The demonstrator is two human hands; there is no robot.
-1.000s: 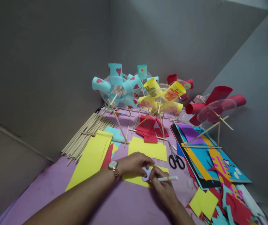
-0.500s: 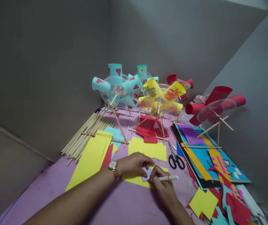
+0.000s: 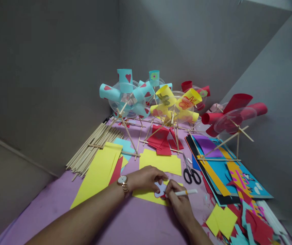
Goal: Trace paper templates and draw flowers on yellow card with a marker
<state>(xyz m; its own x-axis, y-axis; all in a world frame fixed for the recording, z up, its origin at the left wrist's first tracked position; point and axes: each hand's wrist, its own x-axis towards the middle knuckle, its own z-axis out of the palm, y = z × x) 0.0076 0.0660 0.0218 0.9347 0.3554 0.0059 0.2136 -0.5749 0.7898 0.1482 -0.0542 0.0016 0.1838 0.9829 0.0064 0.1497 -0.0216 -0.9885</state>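
Observation:
My left hand, a watch at its wrist, curls its fingers over a small pale lavender cut-out with a curvy outline. It pins this shape down on a yellow paper piece. A bit of red shows beside the shape, partly covered by my fingers. In my right hand is a white marker, pinched like a pen with its tip at the cut-out's right edge. The tip itself is hidden behind my fingers. Another yellow sheet lies just beyond both hands.
Black-handled scissors lie to the right, near stacked coloured sheets and paper scraps. Wooden sticks and long yellow sheets are on the left. Several paper-and-stick wheels stand at the back.
The marker's back end has swung slightly up and to the right as my right hand shifts at the cut-out's edge. My left hand stays in place.

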